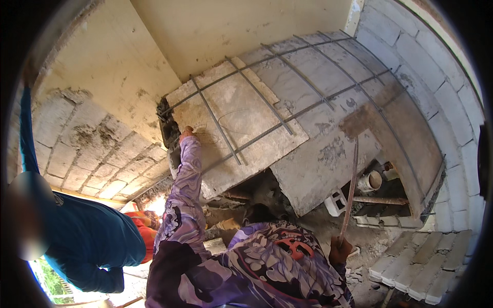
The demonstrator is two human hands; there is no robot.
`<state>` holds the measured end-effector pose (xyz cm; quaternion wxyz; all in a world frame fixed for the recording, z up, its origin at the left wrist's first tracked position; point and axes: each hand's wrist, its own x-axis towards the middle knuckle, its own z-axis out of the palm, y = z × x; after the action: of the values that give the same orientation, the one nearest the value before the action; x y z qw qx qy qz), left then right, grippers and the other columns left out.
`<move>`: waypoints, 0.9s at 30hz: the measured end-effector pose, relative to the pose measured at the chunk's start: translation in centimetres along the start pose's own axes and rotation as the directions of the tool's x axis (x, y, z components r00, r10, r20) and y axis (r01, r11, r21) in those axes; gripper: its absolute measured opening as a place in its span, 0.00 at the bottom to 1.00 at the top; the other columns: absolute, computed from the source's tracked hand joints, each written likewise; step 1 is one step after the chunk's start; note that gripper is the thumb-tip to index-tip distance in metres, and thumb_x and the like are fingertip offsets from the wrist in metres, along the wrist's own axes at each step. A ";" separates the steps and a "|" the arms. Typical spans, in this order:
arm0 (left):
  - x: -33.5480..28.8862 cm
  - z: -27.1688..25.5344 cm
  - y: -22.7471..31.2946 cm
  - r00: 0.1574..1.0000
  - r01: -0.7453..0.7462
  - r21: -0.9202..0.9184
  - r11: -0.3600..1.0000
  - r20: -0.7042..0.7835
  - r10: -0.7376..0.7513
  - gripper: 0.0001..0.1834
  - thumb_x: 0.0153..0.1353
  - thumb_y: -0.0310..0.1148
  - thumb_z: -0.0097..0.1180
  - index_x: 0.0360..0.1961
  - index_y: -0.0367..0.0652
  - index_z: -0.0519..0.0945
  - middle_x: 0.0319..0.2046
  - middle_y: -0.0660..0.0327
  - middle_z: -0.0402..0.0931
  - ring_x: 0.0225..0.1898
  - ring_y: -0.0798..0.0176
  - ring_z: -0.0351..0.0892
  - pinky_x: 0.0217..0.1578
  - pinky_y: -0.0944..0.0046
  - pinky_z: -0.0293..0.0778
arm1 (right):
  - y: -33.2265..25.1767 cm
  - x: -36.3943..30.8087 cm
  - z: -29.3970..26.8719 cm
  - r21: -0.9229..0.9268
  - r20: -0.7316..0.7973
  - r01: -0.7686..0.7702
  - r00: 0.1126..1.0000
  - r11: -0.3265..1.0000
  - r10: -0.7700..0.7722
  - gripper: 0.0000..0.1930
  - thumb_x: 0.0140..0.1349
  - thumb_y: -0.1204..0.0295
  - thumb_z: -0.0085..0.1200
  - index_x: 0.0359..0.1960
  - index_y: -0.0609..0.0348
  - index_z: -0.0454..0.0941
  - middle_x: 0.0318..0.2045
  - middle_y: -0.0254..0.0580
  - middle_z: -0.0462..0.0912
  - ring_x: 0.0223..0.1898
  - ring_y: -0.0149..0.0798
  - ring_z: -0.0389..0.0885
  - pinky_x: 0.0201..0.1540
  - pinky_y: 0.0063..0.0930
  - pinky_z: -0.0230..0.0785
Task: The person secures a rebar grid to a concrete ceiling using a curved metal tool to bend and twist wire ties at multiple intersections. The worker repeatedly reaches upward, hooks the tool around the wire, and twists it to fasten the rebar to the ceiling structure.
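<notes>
My left hand (187, 134) is closed at the left edge of a raised slab of boards (231, 105), with a thin wire (228, 117) looping away from it over the pale surface. A grid of steel reinforcing bars (263, 134) lies across the boards, close to that hand. Lower right, my right hand (339, 250) is wrapped around the lower end of a long, thin brown rod (352, 187). The rod slants upward, its far end by a wet-looking brown patch on the board. Patterned purple sleeves cover my arms.
A co-worker in a blue top (95, 238) stands at the left. Concrete block walls (431, 66) border the right side. Below an opening in the boards are a white bucket (370, 181) and a hollow block (336, 203). Stacked grey blocks (423, 262) sit lower right.
</notes>
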<state>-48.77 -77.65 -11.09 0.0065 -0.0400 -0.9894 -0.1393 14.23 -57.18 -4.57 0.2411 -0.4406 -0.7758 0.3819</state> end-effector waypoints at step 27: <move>-3.4 -21.4 17.1 0.692 -0.670 -0.652 0.356 -0.375 0.617 0.14 0.55 0.23 0.54 0.44 0.39 0.77 0.31 0.64 0.76 0.31 0.72 0.74 0.32 0.73 0.71 | -11.9 10.8 4.0 0.531 0.024 0.206 0.966 0.822 -0.257 0.08 0.60 0.71 0.52 0.31 0.65 0.77 0.24 0.42 0.79 0.27 0.34 0.75 0.31 0.26 0.67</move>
<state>-43.98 -67.39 14.09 0.0753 -0.4179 -0.7409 -0.5203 0.12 -53.14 3.07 0.3595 -0.2421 -0.7006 0.5669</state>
